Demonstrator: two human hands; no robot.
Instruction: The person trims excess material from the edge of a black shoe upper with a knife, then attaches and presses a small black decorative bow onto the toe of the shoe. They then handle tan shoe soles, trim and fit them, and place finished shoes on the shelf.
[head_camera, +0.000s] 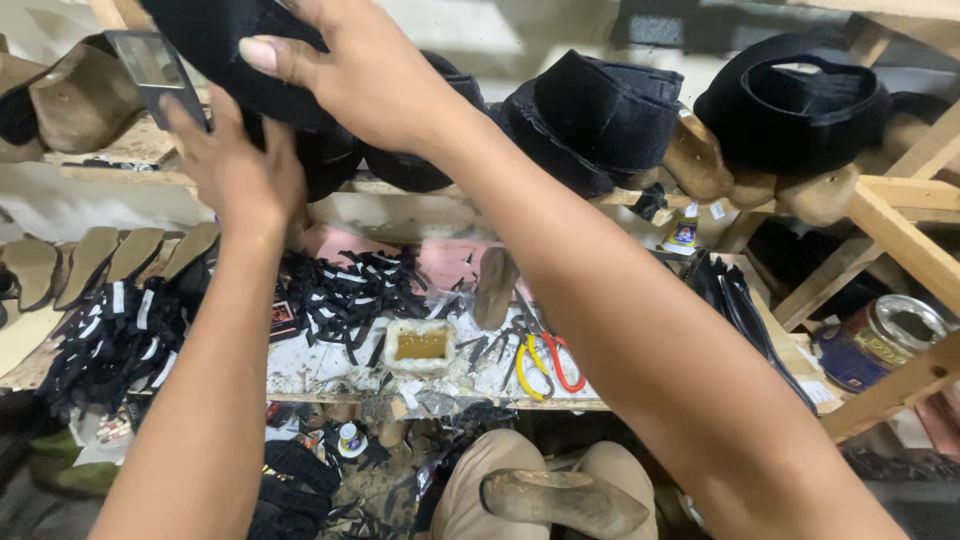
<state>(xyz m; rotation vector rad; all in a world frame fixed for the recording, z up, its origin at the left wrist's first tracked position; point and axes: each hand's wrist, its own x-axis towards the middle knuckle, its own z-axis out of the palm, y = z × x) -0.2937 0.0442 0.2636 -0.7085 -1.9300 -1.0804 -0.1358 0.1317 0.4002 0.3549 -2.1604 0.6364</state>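
Both raised to the upper shelf (130, 150): right hand (370, 80) clamped over a black upper (215, 40), left hand (235, 175) pressed open against its underside. Could slip off the shelf edge onto the glue tub (421, 345) and pliers (545, 360) below.

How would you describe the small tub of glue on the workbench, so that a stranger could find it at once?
Look at the cluttered workbench below the wooden shelf of black shoe uppers. Near the middle of its front edge, just left of the pliers with yellow and red handles, stands a small square tub. It is the only whitish container there, smeared outside and filled with amber-brown glue.
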